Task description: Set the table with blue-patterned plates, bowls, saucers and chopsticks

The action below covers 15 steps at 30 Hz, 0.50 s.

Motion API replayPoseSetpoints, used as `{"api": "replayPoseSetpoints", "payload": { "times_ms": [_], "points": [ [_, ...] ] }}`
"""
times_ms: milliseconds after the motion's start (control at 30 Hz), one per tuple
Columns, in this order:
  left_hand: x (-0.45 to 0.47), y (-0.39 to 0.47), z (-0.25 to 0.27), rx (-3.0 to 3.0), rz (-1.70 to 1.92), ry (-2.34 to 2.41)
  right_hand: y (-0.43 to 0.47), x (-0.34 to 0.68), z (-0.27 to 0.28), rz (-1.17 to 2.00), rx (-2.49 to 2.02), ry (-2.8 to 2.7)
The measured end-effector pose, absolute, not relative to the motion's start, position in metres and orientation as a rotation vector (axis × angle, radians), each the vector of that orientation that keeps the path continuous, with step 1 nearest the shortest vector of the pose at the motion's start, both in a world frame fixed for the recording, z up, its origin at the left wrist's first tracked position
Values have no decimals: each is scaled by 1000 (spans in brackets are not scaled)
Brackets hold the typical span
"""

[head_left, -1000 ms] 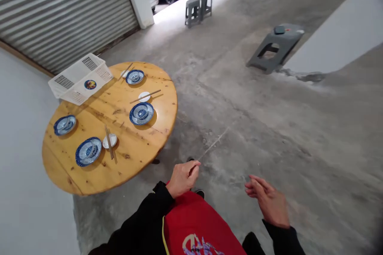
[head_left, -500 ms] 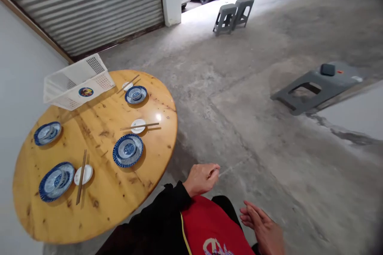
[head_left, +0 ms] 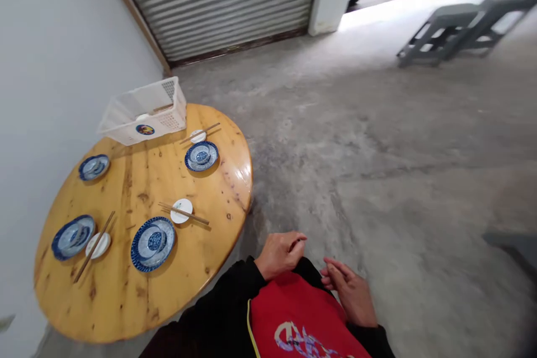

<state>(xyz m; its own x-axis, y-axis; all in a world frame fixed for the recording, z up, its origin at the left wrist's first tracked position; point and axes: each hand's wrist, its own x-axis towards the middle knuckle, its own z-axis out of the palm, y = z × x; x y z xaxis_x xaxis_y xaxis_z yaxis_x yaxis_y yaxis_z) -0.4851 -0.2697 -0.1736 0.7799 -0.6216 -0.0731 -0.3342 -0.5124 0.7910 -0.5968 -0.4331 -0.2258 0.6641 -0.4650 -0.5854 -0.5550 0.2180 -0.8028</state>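
Observation:
My left hand (head_left: 282, 254) is loosely curled in front of the red apron (head_left: 306, 313), with no object showing in it. To its right, my right hand (head_left: 350, 290) has its fingers stretched out and holds nothing. Both are off the round wooden table (head_left: 184, 296), which lies to the left. Nearest to my left hand on it are a blue-rimmed plate (head_left: 138, 254) with a small bowl (head_left: 154, 241), and a white saucer (head_left: 181, 211) with chopsticks (head_left: 197, 218) across it.
More settings are a near-left plate (head_left: 59, 246), a far-left plate (head_left: 83, 170) and a far-right plate (head_left: 188, 163). A white plastic basket (head_left: 168, 120) with chopsticks inside stands at the table's back. Grey stools (head_left: 455, 17) stand on the concrete floor by the doorway.
The view has swung left, so the table and basket sit further right and the stools are near the right edge. My right hand has come slightly closer to my left.

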Motion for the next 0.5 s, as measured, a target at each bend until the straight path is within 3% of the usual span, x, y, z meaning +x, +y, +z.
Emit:
{"api": "replayPoseSetpoints", "payload": {
  "times_ms": [233, 500],
  "points": [
    [-395, -353, -152, 2305, -242, -385, -585, -440, -210, 205, -1719, 728],
    [-291, -414, -174, 2342, -318, -275, -625, -286, -222, 422, -1868, 523]
  ]
}}
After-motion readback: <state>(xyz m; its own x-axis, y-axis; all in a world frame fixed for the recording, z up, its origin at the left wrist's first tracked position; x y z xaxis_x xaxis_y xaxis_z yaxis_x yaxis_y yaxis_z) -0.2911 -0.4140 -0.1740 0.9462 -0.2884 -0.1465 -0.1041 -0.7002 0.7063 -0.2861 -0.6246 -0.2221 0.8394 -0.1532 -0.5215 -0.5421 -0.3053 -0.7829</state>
